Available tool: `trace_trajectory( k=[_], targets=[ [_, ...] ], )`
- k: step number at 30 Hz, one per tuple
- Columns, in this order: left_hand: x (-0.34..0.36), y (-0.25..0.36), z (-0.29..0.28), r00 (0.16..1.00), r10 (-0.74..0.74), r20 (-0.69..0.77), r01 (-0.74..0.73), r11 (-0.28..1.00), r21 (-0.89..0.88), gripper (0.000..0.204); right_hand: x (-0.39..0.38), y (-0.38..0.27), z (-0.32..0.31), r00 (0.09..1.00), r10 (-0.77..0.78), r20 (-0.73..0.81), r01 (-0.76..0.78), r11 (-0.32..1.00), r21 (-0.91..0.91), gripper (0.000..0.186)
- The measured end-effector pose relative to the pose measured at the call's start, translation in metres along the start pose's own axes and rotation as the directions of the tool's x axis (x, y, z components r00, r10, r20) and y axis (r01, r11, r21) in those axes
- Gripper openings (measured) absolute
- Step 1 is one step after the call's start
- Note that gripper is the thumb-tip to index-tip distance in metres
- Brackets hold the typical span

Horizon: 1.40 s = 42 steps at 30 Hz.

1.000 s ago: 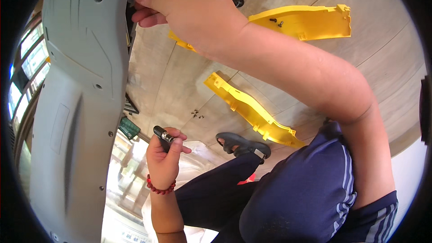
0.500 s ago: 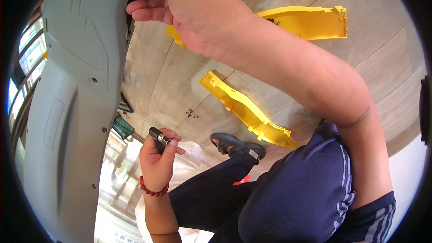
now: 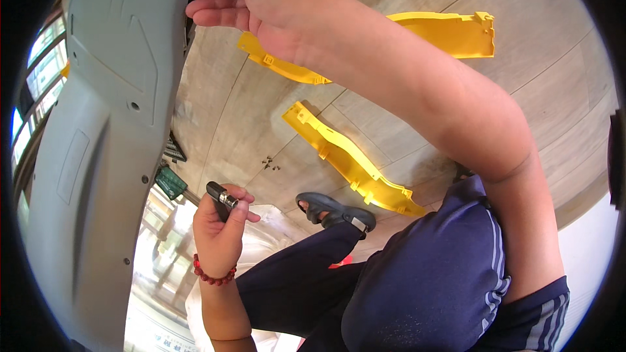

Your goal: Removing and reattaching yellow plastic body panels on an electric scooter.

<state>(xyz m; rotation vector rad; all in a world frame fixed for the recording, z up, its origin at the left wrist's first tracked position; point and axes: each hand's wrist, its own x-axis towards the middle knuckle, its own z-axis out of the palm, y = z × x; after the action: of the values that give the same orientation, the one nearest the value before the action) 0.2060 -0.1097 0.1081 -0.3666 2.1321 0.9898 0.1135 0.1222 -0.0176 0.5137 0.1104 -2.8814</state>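
Observation:
In my left hand [image 3: 218, 234], which has a red bead bracelet at its wrist, is a black-handled tool [image 3: 222, 195] with a shiny round metal end. The fingers wrap round its handle. My right hand [image 3: 274, 10] reaches across to the upper edge of a large grey plastic panel [image 3: 117, 91]. Its thumb bends in at that edge against something small and dark, while the other visible fingers lie loosely below. What the thumb and forefinger pinch is mostly hidden. Screw holes dot the panel's face and its side.
Two curved yellow plastic covers, a far one [image 3: 450, 36] and a nearer one [image 3: 352, 160], lie on the wood-look floor [image 3: 222, 85]. Several small screws [image 3: 269, 163] are scattered beside the nearer cover. A green case [image 3: 171, 182] lies by the panel. My sandalled foot [image 3: 336, 212] is close by.
The view has shifted slightly, so the floor things sit a little further left. My right thumb has drawn back a bit, showing the dark thing at the edge. My left hand keeps its tool.

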Motion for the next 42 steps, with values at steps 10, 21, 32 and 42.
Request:
trace_trajectory(
  k=[10, 21, 32, 42],
  targets=[
    [-0.003, 0.002, 0.003, 1.0, -0.001, 0.001, 0.001, 1.0, 0.009, 0.016, 0.0, 0.005, -0.003, 0.99, -0.142, 0.022, 0.143, 0.984, -0.101, 0.015],
    [-0.002, 0.002, 0.003, 1.0, 0.007, 0.004, -0.007, 1.0, 0.019, 0.015, -0.004, 0.003, 0.002, 0.99, -0.131, 0.042, 0.137, 0.972, -0.19, 0.018],
    [0.001, 0.001, 0.001, 1.0, 0.007, 0.009, -0.007, 1.0, 0.024, 0.015, -0.005, 0.001, 0.004, 0.996, -0.091, -0.017, 0.083, 0.96, -0.267, 0.024],
    [0.004, 0.0, 0.0, 1.0, 0.027, -0.002, -0.027, 1.0, -0.003, 0.015, -0.003, -0.001, 0.008, 1.0, -0.005, -0.019, 0.0, 0.97, -0.243, 0.027]
  ],
)
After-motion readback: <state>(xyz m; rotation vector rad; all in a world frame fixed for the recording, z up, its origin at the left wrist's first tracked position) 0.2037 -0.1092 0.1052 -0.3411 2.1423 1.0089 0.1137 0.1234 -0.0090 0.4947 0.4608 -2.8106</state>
